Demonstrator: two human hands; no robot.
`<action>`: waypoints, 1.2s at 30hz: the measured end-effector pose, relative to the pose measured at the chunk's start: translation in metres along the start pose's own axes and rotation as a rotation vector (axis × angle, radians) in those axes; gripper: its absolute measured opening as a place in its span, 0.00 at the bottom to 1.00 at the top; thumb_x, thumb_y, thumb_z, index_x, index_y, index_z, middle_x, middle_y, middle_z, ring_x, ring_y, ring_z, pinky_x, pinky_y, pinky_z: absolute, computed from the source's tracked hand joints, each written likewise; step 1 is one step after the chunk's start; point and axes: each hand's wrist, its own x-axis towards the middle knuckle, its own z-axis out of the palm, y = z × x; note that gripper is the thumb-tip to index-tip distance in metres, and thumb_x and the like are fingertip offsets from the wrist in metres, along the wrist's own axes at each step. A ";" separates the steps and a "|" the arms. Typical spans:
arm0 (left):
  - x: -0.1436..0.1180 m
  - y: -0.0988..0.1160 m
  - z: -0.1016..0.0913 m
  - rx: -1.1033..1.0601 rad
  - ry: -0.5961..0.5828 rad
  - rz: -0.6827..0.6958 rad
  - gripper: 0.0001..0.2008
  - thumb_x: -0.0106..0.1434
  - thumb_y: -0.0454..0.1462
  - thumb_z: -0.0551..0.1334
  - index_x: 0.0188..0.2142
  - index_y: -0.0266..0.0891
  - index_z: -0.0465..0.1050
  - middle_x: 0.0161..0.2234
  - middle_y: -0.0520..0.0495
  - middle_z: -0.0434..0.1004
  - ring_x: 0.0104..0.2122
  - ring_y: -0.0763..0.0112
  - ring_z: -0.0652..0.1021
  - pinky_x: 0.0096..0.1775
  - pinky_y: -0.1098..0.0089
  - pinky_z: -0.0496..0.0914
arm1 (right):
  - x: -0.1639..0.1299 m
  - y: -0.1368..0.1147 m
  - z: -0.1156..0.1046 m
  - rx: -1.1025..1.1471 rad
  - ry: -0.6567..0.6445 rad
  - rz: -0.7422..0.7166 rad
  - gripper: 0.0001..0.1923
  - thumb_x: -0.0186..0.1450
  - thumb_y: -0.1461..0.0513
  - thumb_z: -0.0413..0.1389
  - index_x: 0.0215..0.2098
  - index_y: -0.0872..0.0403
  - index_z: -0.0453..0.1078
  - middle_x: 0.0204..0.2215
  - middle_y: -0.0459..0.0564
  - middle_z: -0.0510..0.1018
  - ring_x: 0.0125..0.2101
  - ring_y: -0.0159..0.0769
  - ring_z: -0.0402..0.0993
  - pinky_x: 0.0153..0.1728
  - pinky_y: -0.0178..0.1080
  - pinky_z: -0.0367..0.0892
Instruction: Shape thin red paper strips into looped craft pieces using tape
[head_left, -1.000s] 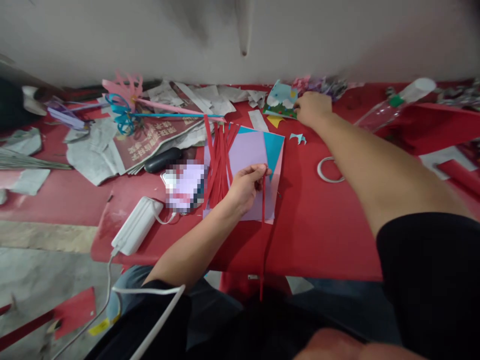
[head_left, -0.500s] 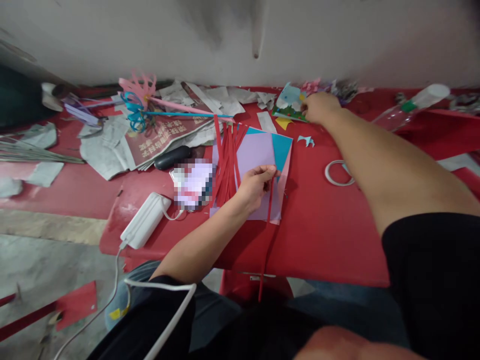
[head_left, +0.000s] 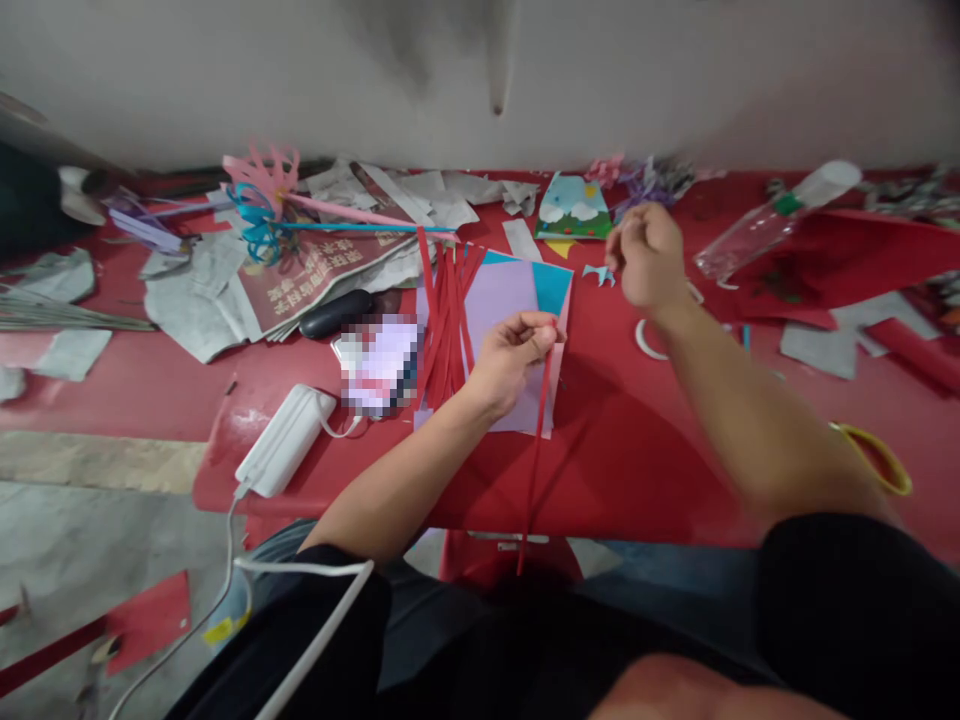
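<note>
My left hand [head_left: 514,365] pinches the end of a narrow red paper strip [head_left: 538,440], which hangs down past the table edge. Beneath that hand lie purple paper [head_left: 504,290] and a blue sheet [head_left: 551,290], with a bundle of red strips [head_left: 448,330] on the left part. My right hand [head_left: 646,255] is raised over the table, fingers curled together; whatever they may hold is hidden. Just left of it lies a small card with clouds and grass [head_left: 576,210]. Below the card sits a light-blue paper scrap [head_left: 600,274].
Pink and blue paper flowers [head_left: 264,190] on stems lie on newspaper at the back left. A power bank [head_left: 286,440], a phone [head_left: 386,365] and a black case [head_left: 337,313] are to the left. At right are a clear bottle [head_left: 776,225], a tape roll [head_left: 651,340] and yellow-handled scissors [head_left: 877,460].
My right hand has drawn back from the small cloud card towards me, leaving the card on the table. My left hand still grips the strip in nearly the same place.
</note>
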 end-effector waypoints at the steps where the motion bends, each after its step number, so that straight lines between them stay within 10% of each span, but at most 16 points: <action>1: -0.004 0.002 0.002 0.022 -0.063 0.033 0.25 0.50 0.48 0.89 0.36 0.39 0.82 0.32 0.52 0.83 0.33 0.78 0.83 0.39 0.75 0.73 | -0.027 -0.019 0.004 0.045 -0.007 0.020 0.20 0.83 0.42 0.57 0.41 0.46 0.68 0.26 0.35 0.79 0.19 0.22 0.66 0.21 0.32 0.60; 5: -0.017 0.006 0.008 0.126 -0.291 0.102 0.22 0.56 0.50 0.87 0.38 0.41 0.83 0.32 0.51 0.84 0.34 0.73 0.85 0.41 0.72 0.77 | -0.100 -0.106 0.018 0.352 -0.182 0.072 0.20 0.73 0.42 0.71 0.41 0.47 0.77 0.28 0.41 0.81 0.21 0.28 0.74 0.20 0.35 0.68; 10: -0.021 0.003 0.006 0.205 -0.380 0.048 0.19 0.61 0.49 0.84 0.39 0.41 0.83 0.32 0.51 0.85 0.34 0.73 0.87 0.42 0.72 0.80 | -0.119 -0.162 0.019 0.355 -0.012 0.170 0.18 0.69 0.46 0.77 0.38 0.48 0.81 0.28 0.44 0.83 0.24 0.34 0.80 0.25 0.38 0.79; 23: -0.032 0.009 0.016 0.216 -0.308 -0.080 0.25 0.56 0.52 0.85 0.36 0.40 0.78 0.31 0.49 0.85 0.31 0.73 0.85 0.43 0.69 0.82 | -0.127 -0.161 0.010 0.324 -0.029 -0.209 0.09 0.67 0.64 0.71 0.44 0.42 0.88 0.34 0.46 0.87 0.29 0.36 0.82 0.24 0.39 0.77; 30: -0.034 0.008 0.020 0.213 -0.314 -0.072 0.26 0.53 0.52 0.86 0.35 0.41 0.77 0.31 0.51 0.84 0.34 0.70 0.86 0.42 0.68 0.81 | -0.132 -0.168 0.009 0.163 -0.036 -0.176 0.12 0.69 0.65 0.66 0.45 0.42 0.88 0.33 0.47 0.86 0.26 0.36 0.77 0.19 0.41 0.66; 36: -0.034 0.006 0.022 0.209 -0.270 -0.113 0.29 0.50 0.54 0.87 0.35 0.41 0.76 0.33 0.51 0.84 0.34 0.70 0.86 0.43 0.67 0.82 | -0.137 -0.158 0.005 -0.060 -0.010 -0.227 0.12 0.76 0.61 0.64 0.54 0.39 0.86 0.39 0.45 0.89 0.33 0.39 0.84 0.34 0.44 0.81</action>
